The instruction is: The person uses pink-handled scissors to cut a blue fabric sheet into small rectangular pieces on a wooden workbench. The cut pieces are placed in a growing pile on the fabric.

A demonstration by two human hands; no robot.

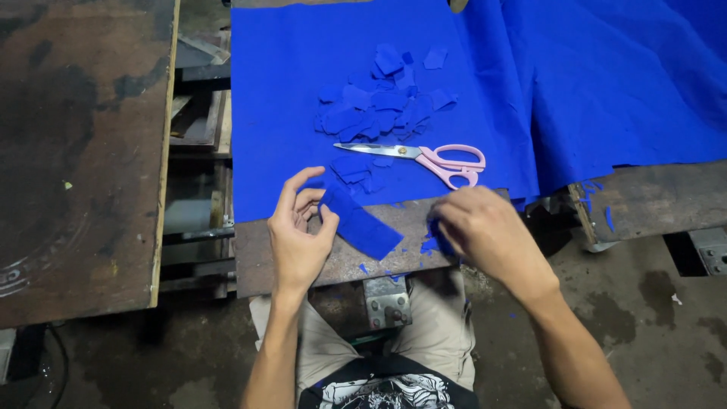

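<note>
Blue fabric strip (360,225): lies slantwise on the bare front edge of the worktable (333,261), one end pinched between thumb and fingers of the left hand (299,235). Right hand (481,231): fingers curled down on small blue scraps (433,244) at the table edge (grip hidden). Beyond: pink-handled scissors (424,157), lying closed on the blue cloth (303,91); behind them, a heap of cut blue pieces (382,106).

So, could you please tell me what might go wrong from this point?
The scissors lie with blades partly open just beyond the hands, so a reaching hand could catch the point. The left hand pinches only one end of the blue strip, which could slip. The small blue scraps under the right hand sit near the bench edge and may fall.
</note>
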